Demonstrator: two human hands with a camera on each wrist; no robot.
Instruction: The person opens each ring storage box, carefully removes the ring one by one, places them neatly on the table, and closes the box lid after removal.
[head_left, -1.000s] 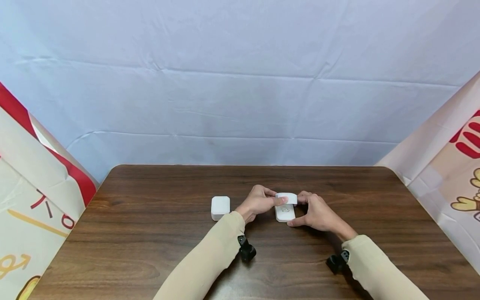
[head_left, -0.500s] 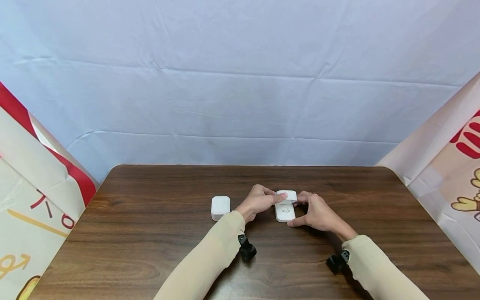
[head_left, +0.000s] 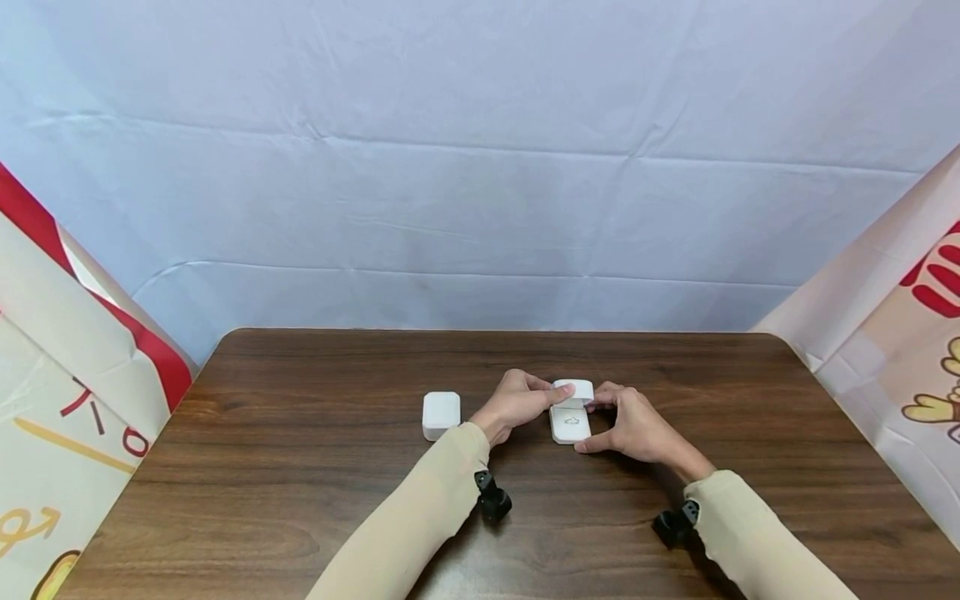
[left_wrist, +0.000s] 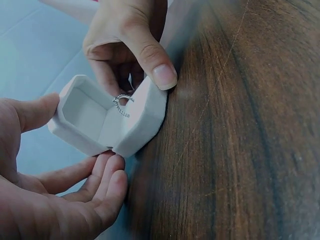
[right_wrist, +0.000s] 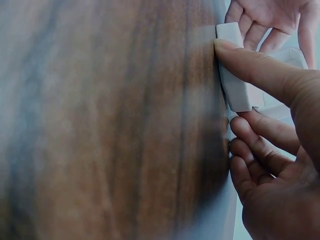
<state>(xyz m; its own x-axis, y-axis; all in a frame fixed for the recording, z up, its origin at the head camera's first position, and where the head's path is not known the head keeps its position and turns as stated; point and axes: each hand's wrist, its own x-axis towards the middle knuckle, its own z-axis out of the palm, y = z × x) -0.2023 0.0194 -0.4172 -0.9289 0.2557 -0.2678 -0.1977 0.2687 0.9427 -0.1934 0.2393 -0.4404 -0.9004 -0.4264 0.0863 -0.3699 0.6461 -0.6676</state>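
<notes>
A small white ring box stands with its lid raised on the table; its base (head_left: 570, 435) faces the person. In the left wrist view a silvery ring (left_wrist: 120, 106) sits upright in the box's base (left_wrist: 142, 117). My left hand (head_left: 517, 404) grips the lid (left_wrist: 80, 112), thumb on its edge and fingers behind the hinge side. With thumb and fingers my right hand (head_left: 637, 427) holds the base at its right side; the right wrist view shows the thumb against the base (right_wrist: 234, 75).
A second white box (head_left: 441, 413), its lid down, stands on the brown wooden table (head_left: 300, 467) left of my left hand. Pale cloth (head_left: 480, 208) hangs behind the table, with printed cloth at both sides.
Over the last second the lid has swung up and back, so more of the base and ring shows. Both hands stay nearly in place.
</notes>
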